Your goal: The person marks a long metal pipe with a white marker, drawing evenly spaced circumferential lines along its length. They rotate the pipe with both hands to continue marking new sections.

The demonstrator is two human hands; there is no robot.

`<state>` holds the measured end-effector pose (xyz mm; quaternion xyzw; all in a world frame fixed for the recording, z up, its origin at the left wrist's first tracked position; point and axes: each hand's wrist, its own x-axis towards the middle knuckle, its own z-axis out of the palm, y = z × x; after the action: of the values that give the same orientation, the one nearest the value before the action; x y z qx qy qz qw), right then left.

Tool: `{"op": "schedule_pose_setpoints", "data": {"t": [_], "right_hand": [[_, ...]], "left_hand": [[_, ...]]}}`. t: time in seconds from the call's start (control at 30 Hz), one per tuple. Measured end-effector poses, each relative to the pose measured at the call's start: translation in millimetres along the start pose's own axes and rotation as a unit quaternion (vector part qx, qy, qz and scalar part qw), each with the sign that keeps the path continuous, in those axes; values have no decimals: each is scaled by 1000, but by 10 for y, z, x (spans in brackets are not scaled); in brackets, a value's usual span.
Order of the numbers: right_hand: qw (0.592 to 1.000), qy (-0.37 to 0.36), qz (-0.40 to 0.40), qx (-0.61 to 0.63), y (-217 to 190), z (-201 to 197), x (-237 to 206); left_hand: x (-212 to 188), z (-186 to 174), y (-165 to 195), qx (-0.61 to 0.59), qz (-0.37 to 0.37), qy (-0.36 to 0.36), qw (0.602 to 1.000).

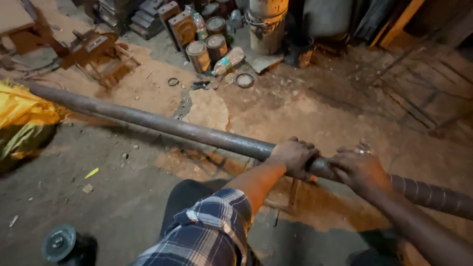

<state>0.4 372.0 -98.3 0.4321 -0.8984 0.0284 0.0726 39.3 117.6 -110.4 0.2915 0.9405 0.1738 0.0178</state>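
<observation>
A long dark steel pipe (162, 124) runs across the view from the far left down to the right edge, held above the dirt floor. My left hand (294, 156) is wrapped over the pipe from above. My right hand (359, 167) grips the pipe just to the right of it, with a ring on one finger. Past my right hand the pipe has a ribbed, spiral-marked section (433, 196). A checked shirt sleeve (207, 231) covers my left arm.
Several rusty tins (199, 55) and plastic bottles (227, 61) stand at the back with a large drum (266, 25). A wooden frame (96, 51) lies at back left, a yellow sack (22, 111) at left, a round dark disc (59, 242) at bottom left.
</observation>
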Motion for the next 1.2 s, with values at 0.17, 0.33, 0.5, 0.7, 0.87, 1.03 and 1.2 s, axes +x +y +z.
{"op": "schedule_pose_setpoints", "data": {"t": [0.17, 0.33, 0.5, 0.7, 0.87, 1.03, 1.2], "right_hand": [[1000, 14, -12, 11, -11, 14, -7], [1000, 19, -14, 7, -9, 35, -6], [999, 37, -25, 18, -2, 49, -15], [1000, 12, -3, -4, -22, 39, -9], [1000, 17, -8, 4, -43, 8, -4], [1000, 18, -5, 6, -79, -18, 0], [1000, 19, 9, 4, -123, -47, -5]], "left_hand": [[3, 29, 9, 7, 7, -4, 1000], [-3, 28, 23, 16, -1, -1, 1000], [-1, 34, 12, 30, -3, -17, 999], [7, 60, -2, 33, -7, -7, 999], [15, 57, -14, 24, -2, -18, 1000], [10, 57, -8, 28, -2, -18, 999], [18, 36, 5, 38, -9, -39, 998]]}}
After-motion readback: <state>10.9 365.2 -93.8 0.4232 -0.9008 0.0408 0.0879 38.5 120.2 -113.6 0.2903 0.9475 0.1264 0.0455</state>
